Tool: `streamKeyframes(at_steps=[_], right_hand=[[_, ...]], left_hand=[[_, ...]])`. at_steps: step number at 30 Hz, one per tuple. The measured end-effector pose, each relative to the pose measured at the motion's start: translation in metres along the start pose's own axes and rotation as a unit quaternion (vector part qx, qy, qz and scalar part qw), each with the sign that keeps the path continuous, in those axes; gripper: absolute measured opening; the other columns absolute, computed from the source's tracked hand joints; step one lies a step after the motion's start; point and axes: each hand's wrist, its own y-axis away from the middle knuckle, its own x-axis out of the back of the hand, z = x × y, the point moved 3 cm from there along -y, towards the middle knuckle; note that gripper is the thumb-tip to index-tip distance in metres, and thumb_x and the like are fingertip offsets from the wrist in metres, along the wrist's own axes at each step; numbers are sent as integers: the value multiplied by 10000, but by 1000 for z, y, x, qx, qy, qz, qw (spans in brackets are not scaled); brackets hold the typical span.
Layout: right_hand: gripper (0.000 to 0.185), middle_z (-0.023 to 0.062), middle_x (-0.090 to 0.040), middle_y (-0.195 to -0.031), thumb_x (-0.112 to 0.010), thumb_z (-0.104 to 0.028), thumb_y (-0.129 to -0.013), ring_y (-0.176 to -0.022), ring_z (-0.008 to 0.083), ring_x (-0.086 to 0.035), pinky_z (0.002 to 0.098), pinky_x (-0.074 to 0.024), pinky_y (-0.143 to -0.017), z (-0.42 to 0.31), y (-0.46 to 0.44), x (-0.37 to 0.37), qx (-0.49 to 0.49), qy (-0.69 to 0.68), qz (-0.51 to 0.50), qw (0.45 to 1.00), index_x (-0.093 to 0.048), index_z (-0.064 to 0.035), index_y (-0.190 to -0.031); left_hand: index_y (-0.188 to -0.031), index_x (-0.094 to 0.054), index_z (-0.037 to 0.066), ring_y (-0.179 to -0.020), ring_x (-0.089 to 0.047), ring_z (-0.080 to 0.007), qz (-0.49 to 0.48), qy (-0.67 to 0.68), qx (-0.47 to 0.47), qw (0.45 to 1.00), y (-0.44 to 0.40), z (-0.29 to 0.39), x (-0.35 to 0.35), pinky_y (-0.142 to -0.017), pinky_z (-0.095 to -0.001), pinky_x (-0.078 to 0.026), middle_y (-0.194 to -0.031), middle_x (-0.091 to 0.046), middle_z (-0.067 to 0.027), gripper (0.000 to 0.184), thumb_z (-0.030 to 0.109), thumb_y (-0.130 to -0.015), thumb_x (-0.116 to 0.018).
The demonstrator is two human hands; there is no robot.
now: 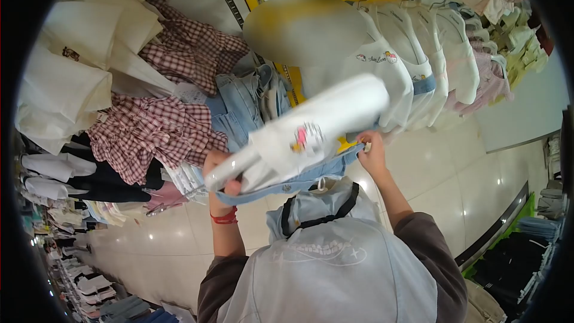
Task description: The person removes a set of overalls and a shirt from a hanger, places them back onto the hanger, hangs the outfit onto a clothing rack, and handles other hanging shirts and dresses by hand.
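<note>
A white shirt (299, 137) with a small pink and yellow print is stretched out in front of my chest, partly smeared by motion. Below it runs the waistband of a light-blue denim garment (284, 188); the shirt covers most of it, so I cannot tell whether it is a skirt or shorts. My left hand (224, 176), with a red bracelet at the wrist, is closed around one end of the waistband near a pale, blurred hanger end (233, 168). On the other side, my right hand (372, 151) pinches the opposite end of the waistband.
White tops (409, 66) hang from a rail ahead to the right. Red checked garments (158, 128), cream tops (66, 84) and folded jeans (239, 101) are at the left. Dark folded clothes (502, 266) lie on a low shelf at right. A blurred oval hides part of the rack.
</note>
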Motion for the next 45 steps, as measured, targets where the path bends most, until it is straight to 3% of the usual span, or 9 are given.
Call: streamKeyframes(at_steps=[8,17,23,27,29,33,37,42,45], right_hand=[[339,113,-548,-907,-569,-179,-741,-765,212,-535,310,-423,-716,-1,-24,-20,-263,-329,52,905,-478,-21,-1027],[474,97,-556,-997,-536,-383,-813,-765,163,-528,264,-432,-685,-11,30,-47,-443,-662,-46,603,-457,-26,-1115],[650,118,-466,-1243,-441,-494,-826,-964,174,-549,277,-447,-858,-76,16,-15,-397,-799,13,452,-336,-46,-1285],[701,100,-369,-1331,-394,-520,-828,-1153,192,-436,308,-384,-953,-60,13,-39,-250,-884,-181,350,-245,-60,-1336],[911,91,-242,-1399,-452,-663,-717,-1245,234,-316,366,-260,-1031,-63,13,-39,-337,-672,-198,629,-140,-118,-1376],[1100,67,-37,-1451,-674,-568,-628,-1278,228,-238,378,-187,-1043,-65,14,-71,-107,-733,-232,631,52,-243,-1387],[776,131,-225,-1381,-708,-360,-637,-1222,263,-316,364,-226,-1014,-130,-2,-20,170,-298,-424,838,-329,-193,-1293],[200,130,-541,-1066,-610,-125,-734,-992,283,-502,358,-352,-915,-117,6,-39,172,-273,-339,884,-482,-95,-885],[232,127,-528,-1095,-597,-103,-766,-997,222,-506,316,-384,-868,-90,25,-62,-196,-630,-318,681,-441,-106,-937]], left_hand=[[-860,-461,-7,-663,-558,-164,-72,320,-101,939,24,-21,17,-578,-272,-449,-789,-572,-127,592,394,-577,-793],[-928,-418,38,-854,-528,-159,310,105,-44,944,52,-20,25,-718,-324,-472,-912,-510,-75,610,616,-753,-499],[-1131,-418,-9,-945,-549,-217,384,194,-57,901,52,-1,12,-720,-359,-503,-1088,-523,-130,498,380,-833,-508],[-1087,-444,-16,-828,-547,-211,158,332,-95,925,42,-6,9,-648,-341,-484,-980,-537,-123,442,310,-807,-546],[-1066,-456,-20,-769,-546,-208,-23,392,-114,912,28,-10,3,-612,-332,-474,-927,-544,-119,415,275,-794,-565],[-1022,-482,-27,-651,-543,-201,-329,457,-134,816,2,-13,-2,-540,-314,-455,-819,-558,-112,364,205,-769,-603],[-979,-507,-34,-533,-541,-195,-480,454,-154,734,-8,-12,2,-468,-296,-436,-712,-572,-105,319,135,-743,-640],[-888,-550,-39,-364,-427,-165,-473,395,-220,757,3,-2,0,-352,-263,-305,-535,-517,-77,221,82,-728,-644],[-728,-566,-20,-279,-286,-113,-469,402,-157,771,6,7,-12,-316,-284,-143,-411,-389,-26,121,66,-730,-651]])
